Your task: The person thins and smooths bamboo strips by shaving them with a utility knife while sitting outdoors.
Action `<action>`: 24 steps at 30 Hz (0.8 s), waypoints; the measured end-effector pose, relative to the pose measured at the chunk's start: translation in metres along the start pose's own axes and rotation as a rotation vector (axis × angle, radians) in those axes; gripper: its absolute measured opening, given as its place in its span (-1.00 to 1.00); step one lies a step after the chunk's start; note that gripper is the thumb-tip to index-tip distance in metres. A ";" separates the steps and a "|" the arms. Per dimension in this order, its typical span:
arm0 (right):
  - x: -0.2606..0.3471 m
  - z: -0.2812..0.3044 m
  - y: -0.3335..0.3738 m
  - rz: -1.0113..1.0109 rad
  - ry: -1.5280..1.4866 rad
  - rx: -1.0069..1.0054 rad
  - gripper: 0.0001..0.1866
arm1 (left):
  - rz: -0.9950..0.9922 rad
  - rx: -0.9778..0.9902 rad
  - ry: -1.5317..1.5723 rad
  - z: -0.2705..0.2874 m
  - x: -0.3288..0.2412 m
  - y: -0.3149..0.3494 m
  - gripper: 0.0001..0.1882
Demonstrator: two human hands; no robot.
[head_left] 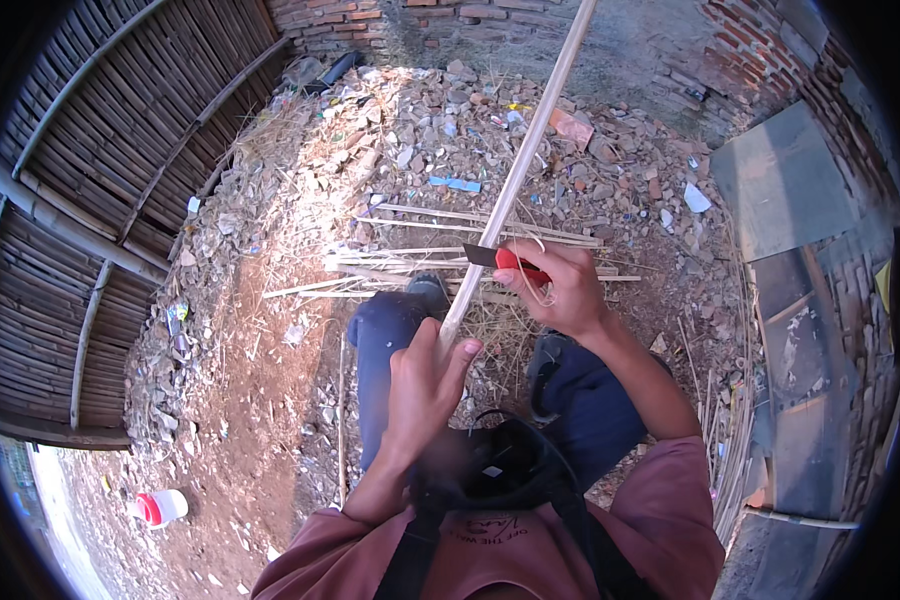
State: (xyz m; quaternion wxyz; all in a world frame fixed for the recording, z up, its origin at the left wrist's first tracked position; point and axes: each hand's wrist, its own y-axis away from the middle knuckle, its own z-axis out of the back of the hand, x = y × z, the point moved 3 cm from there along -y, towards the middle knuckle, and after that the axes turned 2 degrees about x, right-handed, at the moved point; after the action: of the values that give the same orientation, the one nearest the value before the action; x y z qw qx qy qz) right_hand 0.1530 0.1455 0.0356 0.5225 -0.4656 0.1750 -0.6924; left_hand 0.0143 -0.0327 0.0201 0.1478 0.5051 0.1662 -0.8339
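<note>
My left hand point(428, 385) is closed around the lower end of a long pale bamboo strip point(526, 152), which slants up and away to the right past the top of the view. In my right hand point(568, 287) is a red-handled knife point(515, 265). Its dark, wide blade lies across the strip, a little beyond my left hand. Thin curled shavings point(536, 284) hang by my right fingers. Below the knife, several cut bamboo strips point(410, 264) lie crosswise on the ground, around my feet.
Rubble and litter cover the ground point(400, 140) toward a brick wall point(530, 22). A bamboo-slat panel point(140, 110) stands at left, and grey boards point(785, 180) lean at right. A white container with a red lid point(160, 507) lies at lower left. Long thin sticks point(725, 440) lie at right.
</note>
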 end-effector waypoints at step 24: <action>0.020 -0.018 0.014 0.024 0.029 0.184 -0.70 | -0.038 -0.043 0.039 0.002 -0.005 -0.010 -0.65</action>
State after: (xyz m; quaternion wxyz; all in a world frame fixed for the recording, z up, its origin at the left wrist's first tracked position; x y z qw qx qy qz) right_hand 0.1451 0.1175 0.0258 0.5687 -0.4035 0.1240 -0.7059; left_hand 0.0108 -0.0244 0.0270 0.1392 0.5149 0.1965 -0.8227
